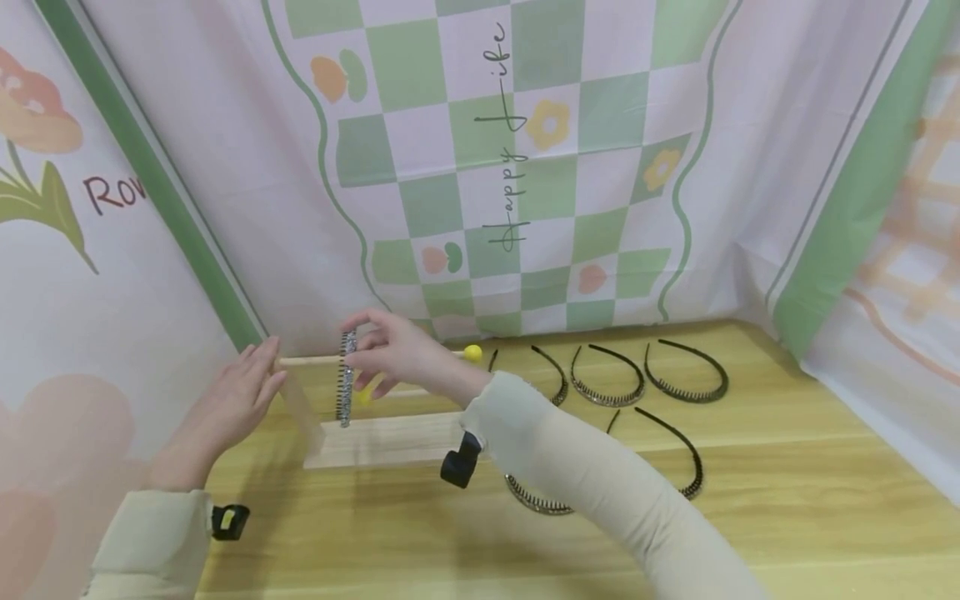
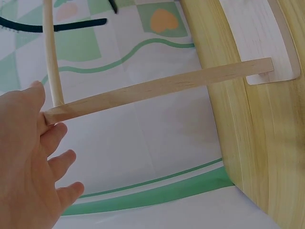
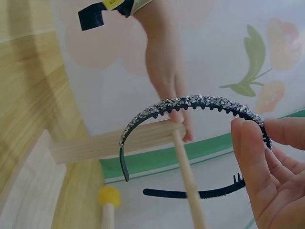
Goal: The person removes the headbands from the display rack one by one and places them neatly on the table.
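Note:
My right hand (image 1: 401, 354) pinches a black toothed headband (image 1: 347, 379) covered in silvery glitter. The band stands edge-on to the head view, at the upper rod (image 1: 307, 361) of a wooden stand (image 1: 390, 442). In the right wrist view the rod (image 3: 187, 171) crosses in front of one arm of the headband (image 3: 193, 101). My left hand (image 1: 236, 404) touches the top end of the stand's upright (image 2: 138, 93), fingers mostly straight, with the thumb on one side of that end. Yellow balls (image 1: 472, 353) cap the rods.
Several more toothed headbands lie on the wooden table to the right, including a dark one (image 1: 705, 392) and a glittery one (image 1: 607, 398). Another headband (image 1: 693, 467) is partly covered by my right sleeve (image 1: 585, 467). A printed curtain (image 1: 300, 275) hangs behind and at the sides.

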The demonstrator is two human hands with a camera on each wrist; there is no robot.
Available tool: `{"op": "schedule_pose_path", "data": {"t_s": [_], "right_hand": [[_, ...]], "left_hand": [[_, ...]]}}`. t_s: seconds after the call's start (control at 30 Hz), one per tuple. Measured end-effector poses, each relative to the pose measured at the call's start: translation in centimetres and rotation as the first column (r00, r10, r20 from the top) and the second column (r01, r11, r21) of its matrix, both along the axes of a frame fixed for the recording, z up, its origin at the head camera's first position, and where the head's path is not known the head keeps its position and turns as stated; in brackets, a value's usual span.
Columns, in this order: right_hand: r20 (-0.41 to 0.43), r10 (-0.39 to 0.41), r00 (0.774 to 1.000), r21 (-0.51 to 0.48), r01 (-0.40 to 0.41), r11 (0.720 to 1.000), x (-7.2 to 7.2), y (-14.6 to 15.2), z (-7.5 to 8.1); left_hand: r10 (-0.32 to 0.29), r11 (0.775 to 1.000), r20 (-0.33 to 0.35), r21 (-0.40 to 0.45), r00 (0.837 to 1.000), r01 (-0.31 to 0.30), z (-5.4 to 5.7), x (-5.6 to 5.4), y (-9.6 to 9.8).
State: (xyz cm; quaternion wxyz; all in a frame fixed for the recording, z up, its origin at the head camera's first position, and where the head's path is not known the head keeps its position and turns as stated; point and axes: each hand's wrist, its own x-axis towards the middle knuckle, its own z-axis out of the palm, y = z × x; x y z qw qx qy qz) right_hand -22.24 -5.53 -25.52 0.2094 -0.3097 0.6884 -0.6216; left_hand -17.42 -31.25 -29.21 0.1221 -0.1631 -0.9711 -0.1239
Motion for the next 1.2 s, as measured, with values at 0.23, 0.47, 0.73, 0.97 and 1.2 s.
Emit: {"op": "schedule_pose_path", "data": {"t_s": [0.23,0.47,0.73,0.97,1.2], "right_hand": [[-0.019,0.025,1.0,-0.033,-0.026,0.999,0.5,2.3,1.1],[-0.027,0.026,0.999,-0.04,-0.027,0.999,0.8,4.7,1.9],[-0.051,0.013,0.999,-0.063,-0.016,0.998,0.7,7.6,2.0],[-0.091,-0.021,0.996,-0.082,0.014,0.997,0.8,10.0,2.6],[-0.106,-0.055,0.993,-0.089,0.046,0.995,0.9,12.5,2.8]], "left_hand": [[-0.001,1.0,0.009,0.0,1.0,0.001,0.0,-0.1,0.0],[0.003,1.0,0.018,-0.003,1.0,-0.003,-0.1,-0.1,0.0],[0.014,1.0,0.026,-0.001,1.0,-0.014,-0.1,0.0,0.1],[0.021,1.0,0.039,-0.002,0.999,-0.021,-0.1,-0.1,0.2],[0.007,1.0,0.022,0.008,1.0,-0.007,-0.2,-0.1,0.0]]}}
